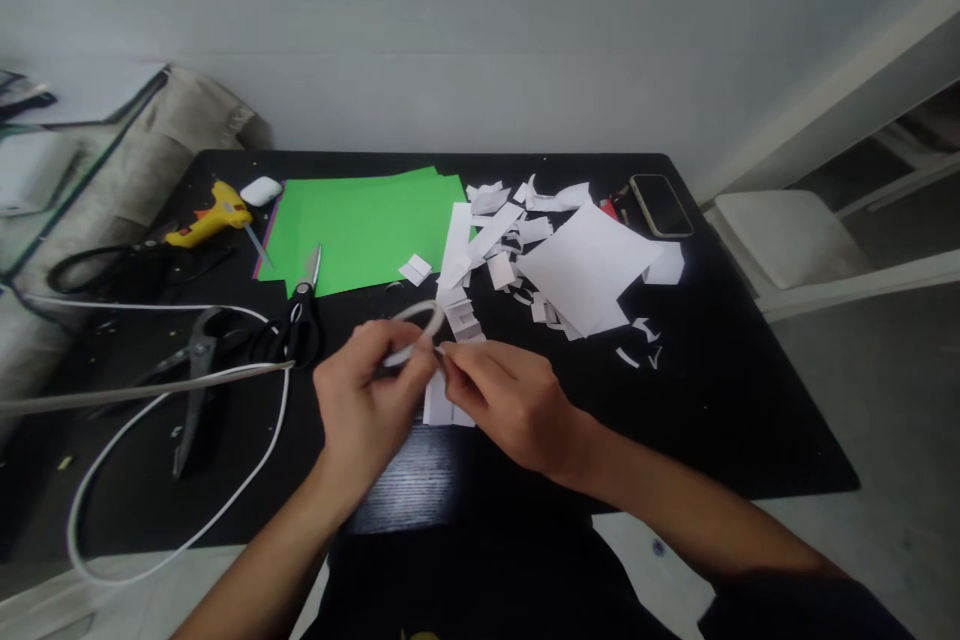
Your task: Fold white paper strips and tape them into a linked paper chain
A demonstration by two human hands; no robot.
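A thin white ring (pixel 433 320), which looks like a bent paper strip, is held above the table between my two hands. My left hand (pixel 371 390) is closed on its near left side, with thumb and fingers pinching it. At the ring's right edge, the fingertips of my right hand (pixel 517 400) are pinched together close to my left thumb. My fingers hide part of the ring there. Below the hands lies a folded white paper strip (pixel 448 410), partly covered by them. Black-handled scissors (pixel 304 315) rest to the left of my left hand, blades on green paper sheets (pixel 360 225).
White paper scraps (pixel 501 270) and a larger white sheet (pixel 589 265) lie right of centre. A phone (pixel 660 205) is at the back right. On the left are a yellow glue gun (pixel 217 213), large dark shears (pixel 199 370) and a looping white cable (pixel 259 470).
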